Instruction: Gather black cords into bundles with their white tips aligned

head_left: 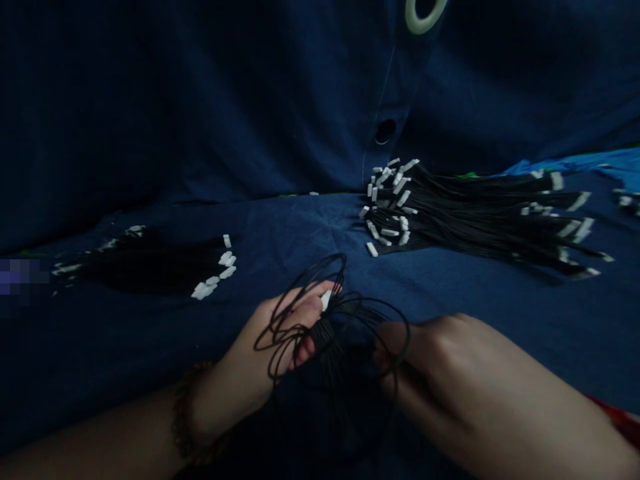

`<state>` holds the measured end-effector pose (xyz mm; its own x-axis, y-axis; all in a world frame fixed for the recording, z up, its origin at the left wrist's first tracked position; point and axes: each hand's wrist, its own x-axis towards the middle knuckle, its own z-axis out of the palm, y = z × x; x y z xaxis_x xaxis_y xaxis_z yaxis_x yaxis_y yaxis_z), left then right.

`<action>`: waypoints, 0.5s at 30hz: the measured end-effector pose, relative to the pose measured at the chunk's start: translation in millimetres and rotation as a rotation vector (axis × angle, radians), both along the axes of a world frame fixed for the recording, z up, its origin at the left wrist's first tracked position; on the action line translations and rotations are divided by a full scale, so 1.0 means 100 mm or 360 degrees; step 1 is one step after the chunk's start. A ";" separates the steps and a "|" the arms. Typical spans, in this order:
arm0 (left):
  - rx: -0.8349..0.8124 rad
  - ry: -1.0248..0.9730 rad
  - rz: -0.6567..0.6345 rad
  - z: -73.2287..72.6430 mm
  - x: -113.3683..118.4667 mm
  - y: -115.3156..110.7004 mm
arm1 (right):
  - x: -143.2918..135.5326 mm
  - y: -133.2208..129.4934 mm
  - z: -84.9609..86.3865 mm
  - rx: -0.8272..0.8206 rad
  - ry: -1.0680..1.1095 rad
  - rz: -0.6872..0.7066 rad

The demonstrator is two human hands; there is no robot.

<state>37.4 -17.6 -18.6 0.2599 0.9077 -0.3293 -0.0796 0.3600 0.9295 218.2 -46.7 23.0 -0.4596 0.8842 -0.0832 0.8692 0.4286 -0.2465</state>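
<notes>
cable loops (327,330) over table (310,227), short of back edge; l hand (283,323) fingers grip loops + wht connector (326,300); r hand (435,353) fingers curled, grip unclear. prob. gathering loops; next needs steady l pinch.

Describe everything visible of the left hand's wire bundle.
The black wire bundle is thin, plastic-looking strands splayed into loose loops, with a white connector showing in the left hand, which grips the bundle at the lower middle of the view. Lower strands fade into shadow. A loop overlaps the right hand; whether that hand holds any wire is unclear.
</notes>
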 end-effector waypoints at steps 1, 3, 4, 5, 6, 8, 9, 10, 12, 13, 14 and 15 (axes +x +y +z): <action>0.0017 0.0009 0.0016 0.01 0.00 0.00 | 0.02 0.01 0.00 0.0067 -0.0050 0.0021; 0.0027 0.0036 0.0021 0.04 0.01 0.00 | 0.07 0.04 -0.02 0.0223 -0.0119 0.0060; 0.0018 0.0062 0.0020 0.05 0.01 -0.01 | 0.09 0.05 -0.04 0.0298 -0.0148 0.0082; 0.0007 0.0088 0.0022 0.07 0.02 -0.01 | 0.11 0.06 -0.05 0.0371 -0.0171 0.0106; 0.0003 0.0104 0.0038 0.09 0.02 -0.02 | 0.12 0.07 -0.07 0.0434 -0.0186 0.0131; -0.0003 0.0079 0.0097 0.11 0.03 -0.02 | 0.13 0.06 -0.09 0.0548 -0.0179 0.0120; -0.0012 0.0046 0.0135 0.12 0.03 -0.02 | 0.12 0.04 -0.09 0.0604 -0.0147 0.0106; -0.0024 0.0012 0.0170 0.13 0.04 -0.02 | 0.12 0.01 -0.08 0.0654 -0.0096 0.0096; -0.0070 -0.0041 0.0205 0.13 0.04 -0.01 | 0.13 -0.06 -0.07 0.0710 0.0033 0.0102; -0.0080 -0.0063 0.0206 0.13 0.04 -0.01 | 0.14 -0.10 -0.07 0.0676 0.0096 0.0134; -0.0079 -0.0082 0.0201 0.13 0.04 0.00 | 0.15 -0.14 -0.08 0.0589 0.0182 0.0206; -0.0074 -0.0094 0.0199 0.14 0.05 0.00 | 0.16 -0.18 -0.09 0.0441 0.0287 0.0231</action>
<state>42.1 -17.7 -4.8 0.1657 0.9184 -0.3593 -0.1808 0.3864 0.9044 234.3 -64.3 13.9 -0.5675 0.7862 0.2443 0.7475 0.6165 -0.2474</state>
